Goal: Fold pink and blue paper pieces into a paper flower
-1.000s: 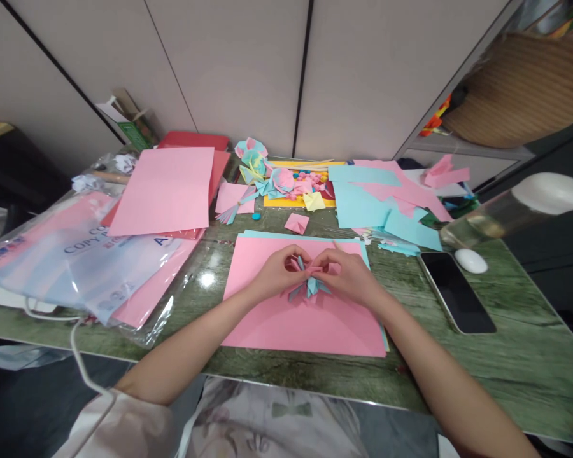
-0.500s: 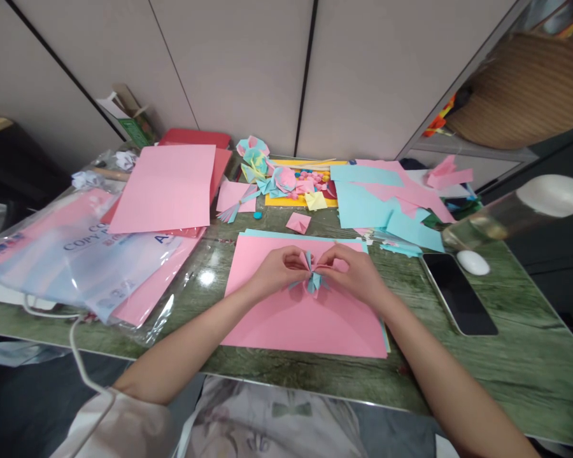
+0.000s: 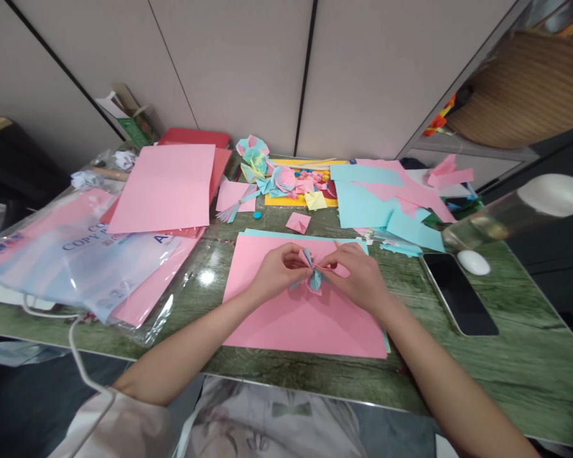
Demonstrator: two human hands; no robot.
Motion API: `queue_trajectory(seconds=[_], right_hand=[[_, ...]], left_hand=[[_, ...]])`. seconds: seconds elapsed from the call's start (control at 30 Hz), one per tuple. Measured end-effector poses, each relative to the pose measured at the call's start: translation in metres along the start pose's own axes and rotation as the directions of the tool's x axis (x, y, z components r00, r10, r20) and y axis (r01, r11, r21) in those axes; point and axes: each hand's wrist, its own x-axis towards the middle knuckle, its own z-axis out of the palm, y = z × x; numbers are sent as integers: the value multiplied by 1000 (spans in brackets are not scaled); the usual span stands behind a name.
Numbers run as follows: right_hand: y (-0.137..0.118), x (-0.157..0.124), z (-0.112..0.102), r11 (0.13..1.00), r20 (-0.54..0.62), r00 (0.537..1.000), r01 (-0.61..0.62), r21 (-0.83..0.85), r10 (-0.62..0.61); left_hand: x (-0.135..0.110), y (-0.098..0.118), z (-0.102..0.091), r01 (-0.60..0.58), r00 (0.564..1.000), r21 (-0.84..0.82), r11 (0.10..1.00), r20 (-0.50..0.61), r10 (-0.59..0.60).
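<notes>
Between both hands is a small pink and blue folded paper flower point(image 3: 316, 278), held just above a stack of pink paper point(image 3: 296, 324). My left hand point(image 3: 279, 270) pinches its left side between thumb and fingers. From the right, my right hand point(image 3: 356, 272) grips a pink petal of it with closed fingertips. Parts of the flower are hidden behind the fingers. Beyond the stack lie a pink folded square point(image 3: 298, 222) and a blue button-like disc point(image 3: 257, 215).
Finished paper flowers point(image 3: 255, 156) and a yellow tray point(image 3: 277, 201) with small beads stand at the back. Blue paper sheets point(image 3: 363, 203) lie right of them. A phone point(image 3: 458, 292), a white oval object point(image 3: 473, 263) and a lidded bottle point(image 3: 487, 219) are at right; a plastic paper pack point(image 3: 76, 254) is at left.
The flower has turned slightly between the fingers, and its lower blue petal shows differently. My right hand's fingers have shifted a little; my left hand stays nearly in place.
</notes>
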Motion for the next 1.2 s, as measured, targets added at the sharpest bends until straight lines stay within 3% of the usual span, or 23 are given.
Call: queue_trajectory(seconds=[0.17,0.33,0.7,0.93,1.2], right_hand=[[-3,-3,7,995,-49,998,29,-94,-34],[-8,-6,12,995,-189,982,2,-101,-21],[-17,-6,3,977,-322,926,159,-140,-197],[-14,-5,-2,964,-229,939,235,-122,-258],[-11,-7,0,913,-271,887,302,-274,-375]], left_hand=[[2,-5,0,-21,997,9,1000,-78,21],[1,-3,2,-163,978,-7,987,-135,161],[-7,8,0,-336,942,14,942,-23,336],[-8,14,-6,-374,926,44,926,80,370],[-7,11,-12,-398,912,69,915,132,387]])
